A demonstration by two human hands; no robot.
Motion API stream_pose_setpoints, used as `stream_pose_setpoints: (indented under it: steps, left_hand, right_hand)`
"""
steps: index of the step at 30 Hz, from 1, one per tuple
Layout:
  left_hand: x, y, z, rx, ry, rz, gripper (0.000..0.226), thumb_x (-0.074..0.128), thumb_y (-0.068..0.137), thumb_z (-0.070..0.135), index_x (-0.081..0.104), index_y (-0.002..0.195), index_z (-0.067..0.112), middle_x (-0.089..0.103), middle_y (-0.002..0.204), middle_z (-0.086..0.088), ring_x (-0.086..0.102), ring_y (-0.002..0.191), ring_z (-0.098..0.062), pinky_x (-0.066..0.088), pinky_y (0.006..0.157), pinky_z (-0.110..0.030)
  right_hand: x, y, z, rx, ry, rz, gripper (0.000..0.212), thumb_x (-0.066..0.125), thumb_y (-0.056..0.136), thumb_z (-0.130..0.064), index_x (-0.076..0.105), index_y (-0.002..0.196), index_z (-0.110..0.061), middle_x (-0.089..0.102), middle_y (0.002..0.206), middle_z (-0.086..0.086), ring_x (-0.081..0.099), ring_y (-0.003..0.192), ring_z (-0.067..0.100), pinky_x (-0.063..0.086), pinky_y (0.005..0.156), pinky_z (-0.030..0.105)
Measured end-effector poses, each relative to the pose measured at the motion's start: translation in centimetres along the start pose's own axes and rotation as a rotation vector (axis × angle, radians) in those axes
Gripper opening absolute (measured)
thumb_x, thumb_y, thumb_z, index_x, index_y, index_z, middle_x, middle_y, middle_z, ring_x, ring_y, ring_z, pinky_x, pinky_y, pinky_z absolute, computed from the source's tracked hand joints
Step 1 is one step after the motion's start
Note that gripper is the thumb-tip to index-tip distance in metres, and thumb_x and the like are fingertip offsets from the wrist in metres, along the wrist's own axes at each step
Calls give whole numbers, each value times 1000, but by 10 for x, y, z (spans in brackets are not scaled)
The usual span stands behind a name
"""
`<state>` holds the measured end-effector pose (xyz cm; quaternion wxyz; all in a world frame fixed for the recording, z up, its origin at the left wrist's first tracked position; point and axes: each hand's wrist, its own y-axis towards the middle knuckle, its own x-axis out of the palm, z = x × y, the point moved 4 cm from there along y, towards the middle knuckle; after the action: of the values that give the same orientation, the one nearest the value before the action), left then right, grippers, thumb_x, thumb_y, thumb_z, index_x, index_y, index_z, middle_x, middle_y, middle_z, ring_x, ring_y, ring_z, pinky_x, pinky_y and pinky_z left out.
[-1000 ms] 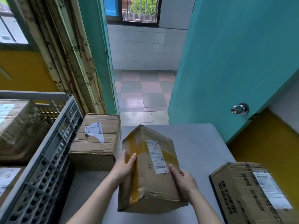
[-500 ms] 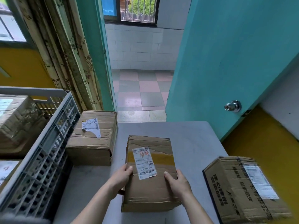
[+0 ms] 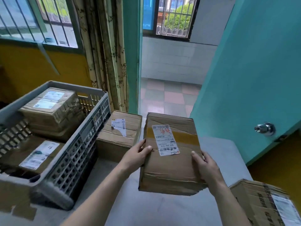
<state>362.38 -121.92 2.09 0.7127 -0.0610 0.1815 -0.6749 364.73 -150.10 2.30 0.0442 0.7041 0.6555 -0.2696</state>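
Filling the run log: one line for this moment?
left hand, right hand: grip parcel sides | parcel: label up | crate: boxes inside

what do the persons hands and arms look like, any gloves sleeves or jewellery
The left hand and right hand wear no gloves, and no ring, watch or bracelet shows. Both forearms are uncovered, with no sleeve showing down to the frame's bottom edge. The visible thumbnails are short and unpainted.

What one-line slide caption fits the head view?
Left hand and right hand hold a labelled cardboard box over the table, beside a crate of parcels.
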Motion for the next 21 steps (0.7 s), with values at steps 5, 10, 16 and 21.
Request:
stream_pose_setpoints:
  steps: [5,10,16,21]
  left_hand:
    - [-37,-26,33,112,-12,111,44,57,101,47,52,144,44,71,119,16,69,104,-11,57,76,-26]
    - [-85,-62,61,186,-81,214,28,55,103,42,55,131,45,71,115,8,73,100,-16,63,81,-37]
    - [-155,-96,77,228,-133,359,14,56,103,44,65,112,41,76,109,4,75,97,-19,64,81,-49]
    - [-229,-126,64,200,-98,470,24,53,102,49,67,117,37,76,104,5,74,97,-19,65,79,-45]
  right_hand:
    - [11,-1,-59,-123,63,-66,50,59,97,-58,56,139,-31,61,136,1,58,120,27,57,92,47]
    - [37,-13,-118,-245,61,-150,46,59,99,-52,57,140,-31,64,130,-2,61,117,24,57,91,43]
    - [77,-28,-180,-323,70,-268,40,63,98,-49,61,134,-32,69,123,-2,66,111,25,59,88,45]
    - [142,-52,-232,-404,-20,-348,44,63,98,-47,58,139,-30,67,124,-2,66,109,25,59,85,41]
